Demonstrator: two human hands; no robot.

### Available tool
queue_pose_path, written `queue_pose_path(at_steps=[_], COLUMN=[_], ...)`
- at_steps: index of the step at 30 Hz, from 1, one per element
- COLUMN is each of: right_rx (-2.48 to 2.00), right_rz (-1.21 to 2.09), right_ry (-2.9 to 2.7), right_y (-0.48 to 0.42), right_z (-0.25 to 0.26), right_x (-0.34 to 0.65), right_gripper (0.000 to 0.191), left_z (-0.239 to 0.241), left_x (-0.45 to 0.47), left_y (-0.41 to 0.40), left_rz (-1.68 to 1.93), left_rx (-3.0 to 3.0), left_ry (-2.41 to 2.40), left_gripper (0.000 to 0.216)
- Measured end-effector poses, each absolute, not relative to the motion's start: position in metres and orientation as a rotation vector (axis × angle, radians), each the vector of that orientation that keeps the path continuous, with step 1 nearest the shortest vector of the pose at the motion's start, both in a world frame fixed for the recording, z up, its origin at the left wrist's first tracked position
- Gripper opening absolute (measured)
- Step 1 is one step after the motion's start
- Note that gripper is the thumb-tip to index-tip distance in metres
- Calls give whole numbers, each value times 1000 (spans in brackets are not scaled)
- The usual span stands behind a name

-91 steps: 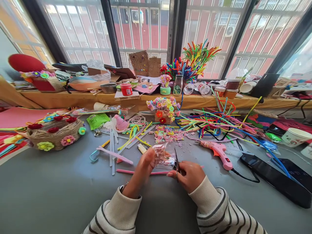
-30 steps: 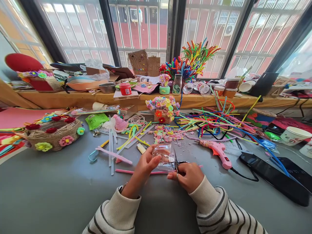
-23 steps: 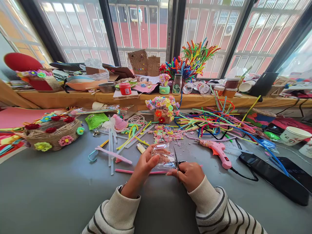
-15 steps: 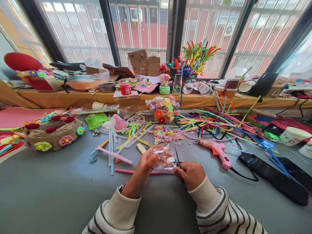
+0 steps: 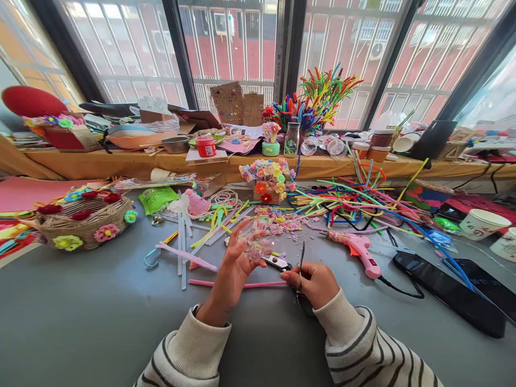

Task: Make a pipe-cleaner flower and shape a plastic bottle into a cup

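In my left hand (image 5: 236, 263) is a crumpled clear plastic piece (image 5: 262, 239), held upright between thumb and fingers; its exact kind I cannot make out. My right hand (image 5: 318, 285) is closed around small scissors (image 5: 302, 255), their thin dark blade pointing up, a little to the right of the plastic and apart from it. Beneath the hands lies a larger pair of scissors (image 5: 276, 262) with dark handles, partly hidden by my right hand. A pink pipe cleaner (image 5: 201, 282) crosses the grey table (image 5: 161, 328) behind my left wrist.
A pink glue gun (image 5: 363, 252) and a black phone (image 5: 447, 293) lie to the right. Coloured pipe cleaners (image 5: 346, 201) are heaped behind. A woven basket with flowers (image 5: 86, 223) stands left, glue sticks (image 5: 181, 252) nearer the middle. Paper cups (image 5: 484, 224) stand far right.
My left hand has lifted and tilted the plastic up and left, away from the small scissors. The larger scissors now show beneath. The view has shifted slightly.
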State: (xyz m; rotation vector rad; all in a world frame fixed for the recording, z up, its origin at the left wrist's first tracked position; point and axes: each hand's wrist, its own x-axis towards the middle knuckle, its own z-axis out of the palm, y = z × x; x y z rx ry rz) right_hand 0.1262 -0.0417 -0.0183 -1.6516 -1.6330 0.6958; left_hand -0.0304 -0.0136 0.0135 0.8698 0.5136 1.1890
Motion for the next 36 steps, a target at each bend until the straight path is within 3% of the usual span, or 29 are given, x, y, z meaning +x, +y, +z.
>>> queue_pose_path(at_steps=[5,11,24,30,36], right_rx=[-1468,-1409,-1397,-1475,-1572], right_rz=[1133,1313,1311,1168,1161], right_ry=[-1460,-1362,-1336,-1338,-1322], right_y=[-39,-42,-41,-41,-42], right_z=[-18,-12,-15,-15,-14], right_x=[127,124,122,124,124], right_gripper=[40,41,41,35,35], left_z=[14,13,12,7,6], left_x=[-29,-30,-30,-21,-21], left_y=[-14,-12,-15,-15,-13], left_rz=[1174,1109,1077,1176,1180], left_rx=[858,837,840,981,1036], left_ry=[553,558,450,521,529], left_gripper=[41,41,39,60,63])
